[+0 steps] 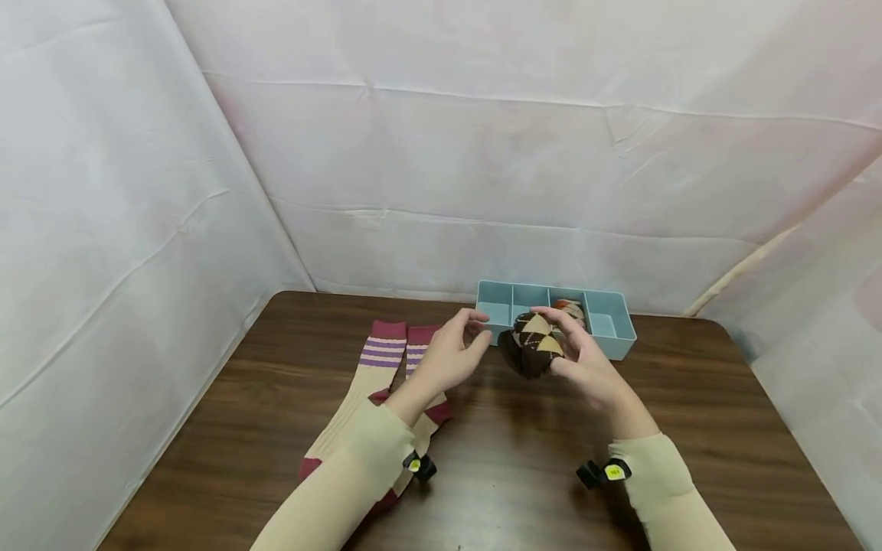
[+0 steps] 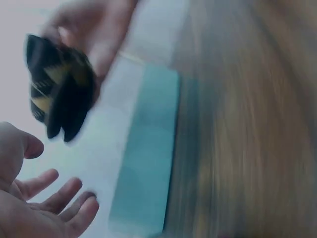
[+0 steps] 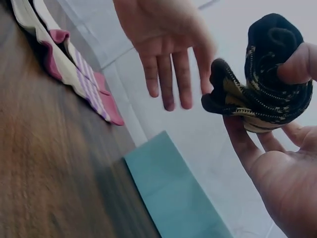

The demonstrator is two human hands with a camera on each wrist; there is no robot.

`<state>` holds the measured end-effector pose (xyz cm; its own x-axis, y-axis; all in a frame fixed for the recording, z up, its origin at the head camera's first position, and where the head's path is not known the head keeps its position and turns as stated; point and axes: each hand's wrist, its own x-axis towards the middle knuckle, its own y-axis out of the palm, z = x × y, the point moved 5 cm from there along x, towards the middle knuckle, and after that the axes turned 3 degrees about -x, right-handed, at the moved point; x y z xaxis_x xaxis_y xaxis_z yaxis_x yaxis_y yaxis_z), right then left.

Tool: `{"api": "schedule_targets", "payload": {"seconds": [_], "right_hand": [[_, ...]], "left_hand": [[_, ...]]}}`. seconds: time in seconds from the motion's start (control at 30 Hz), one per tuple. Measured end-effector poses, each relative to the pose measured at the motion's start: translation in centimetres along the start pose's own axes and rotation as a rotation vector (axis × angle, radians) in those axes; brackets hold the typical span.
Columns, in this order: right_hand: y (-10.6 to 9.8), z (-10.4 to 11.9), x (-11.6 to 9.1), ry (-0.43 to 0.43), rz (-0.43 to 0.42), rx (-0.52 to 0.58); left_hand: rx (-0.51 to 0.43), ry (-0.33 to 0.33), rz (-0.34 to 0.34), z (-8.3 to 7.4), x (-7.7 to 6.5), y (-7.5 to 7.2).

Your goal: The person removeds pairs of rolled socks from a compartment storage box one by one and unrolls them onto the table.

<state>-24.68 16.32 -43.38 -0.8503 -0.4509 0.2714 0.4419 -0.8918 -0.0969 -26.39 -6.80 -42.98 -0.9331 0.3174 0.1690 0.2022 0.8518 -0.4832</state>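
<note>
A folded bundle of dark brown and yellow argyle socks point(image 1: 536, 343) is held up in front of the blue box. My right hand point(image 1: 591, 366) grips it, with the thumb pressed against the rolled side in the right wrist view. My left hand point(image 1: 451, 353) is apart from the bundle, its fingers spread and holding nothing. On the table below the left arm lies a pair of cream socks point(image 1: 354, 390) with maroon cuffs, heels and toes and purple stripes. The left forearm hides part of that pair.
A light blue divided box point(image 1: 623, 348) stands at the back of the brown wooden table point(image 1: 510, 474). One of its compartments holds a rolled patterned sock point(image 1: 569, 308). White sheeting point(image 1: 441, 168) hangs behind and along both sides.
</note>
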Motion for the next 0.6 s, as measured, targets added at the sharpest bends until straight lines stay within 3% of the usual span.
{"api": "schedule_targets", "payload": {"seconds": [0.2,0.43,0.6], "right_hand": [[1.0,-0.3,-0.3,-0.04,0.09,0.093],[1.9,-1.0,-0.6,-0.037,0.211,0.205],[2.3,-1.3,-0.7,-0.022,0.282,0.193]], "left_hand": [[-0.18,-0.022,0.022,-1.0,-2.3,0.6],[-0.341,-0.043,0.056,-0.2,-4.2,0.9],[-0.38,-0.053,0.089,-0.1,-5.1,1.3]]}}
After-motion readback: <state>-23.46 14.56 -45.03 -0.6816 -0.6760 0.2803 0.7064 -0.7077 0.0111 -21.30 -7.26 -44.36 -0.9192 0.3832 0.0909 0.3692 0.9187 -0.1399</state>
